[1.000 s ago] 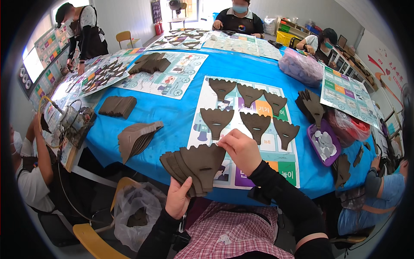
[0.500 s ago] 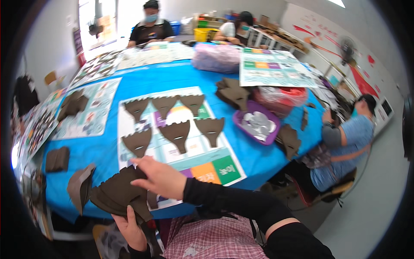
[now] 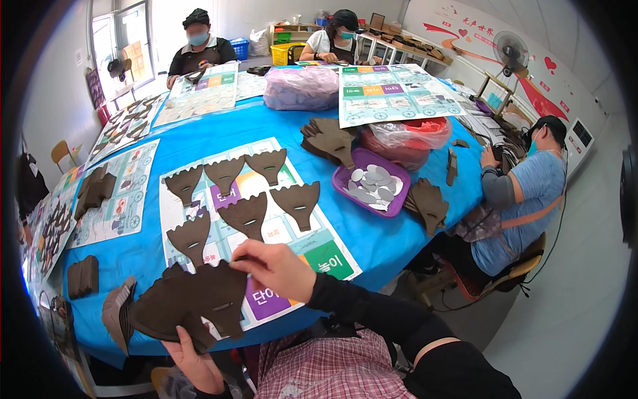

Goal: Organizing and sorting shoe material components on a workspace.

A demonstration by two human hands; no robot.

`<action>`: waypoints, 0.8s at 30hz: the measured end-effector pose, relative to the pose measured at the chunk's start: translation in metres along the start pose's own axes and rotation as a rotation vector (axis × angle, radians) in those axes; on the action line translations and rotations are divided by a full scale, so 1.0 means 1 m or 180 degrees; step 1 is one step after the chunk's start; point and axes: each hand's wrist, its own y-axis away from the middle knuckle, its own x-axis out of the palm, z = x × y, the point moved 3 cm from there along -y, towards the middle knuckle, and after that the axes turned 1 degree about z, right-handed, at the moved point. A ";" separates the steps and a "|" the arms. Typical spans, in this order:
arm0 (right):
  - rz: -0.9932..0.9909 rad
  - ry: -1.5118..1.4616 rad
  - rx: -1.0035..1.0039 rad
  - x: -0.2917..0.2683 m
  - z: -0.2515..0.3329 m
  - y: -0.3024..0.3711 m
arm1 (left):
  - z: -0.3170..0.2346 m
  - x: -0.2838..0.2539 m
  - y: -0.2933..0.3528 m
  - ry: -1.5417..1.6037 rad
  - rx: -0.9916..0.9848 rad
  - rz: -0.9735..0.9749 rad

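Observation:
My left hand (image 3: 193, 362), low at the left, is closed under a stack of dark brown fan-shaped cutouts (image 3: 166, 302), with the thumb on top. My right hand (image 3: 279, 266) pinches the notched edge of one such cutout (image 3: 222, 292), which overlaps the stack's right side. This piece has a scalloped top, a narrow slit and a tapering stem. Beyond my hands, several matching cutouts (image 3: 246, 216) lie in two rows on a colourful printed sheet (image 3: 335, 256). The upper right cutout of the stack hides part of that sheet.
A purple tray (image 3: 345, 193) of pale discs stands right of the sheet. Around it are more cutout piles (image 3: 329, 139) and a red-filled plastic bag (image 3: 405, 143). Brown bundles (image 3: 83, 276) lie left on the blue tablecloth (image 3: 143, 256). Co-workers sit across and at the right (image 3: 531, 199).
My right hand has gone from spread fingers over the stack to pinching one cutout's edge, and that piece now fans out to the right. The view has shifted slightly.

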 end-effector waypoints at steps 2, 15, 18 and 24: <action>-0.0084 0.0297 -0.0031 -0.016 -0.016 0.001 | -0.010 -0.002 0.002 -0.0001 -0.0053 -0.0173; -0.0206 0.1910 -0.1470 0.018 0.002 0.018 | 0.012 0.041 0.022 -0.0861 -0.0150 0.1129; -0.0441 0.2301 -0.1456 0.008 -0.006 0.022 | 0.020 0.057 0.021 -0.0537 -0.0291 0.1128; -0.0477 0.1344 -0.0892 -0.005 -0.013 0.022 | 0.019 0.040 0.016 -0.0288 -0.0250 0.0991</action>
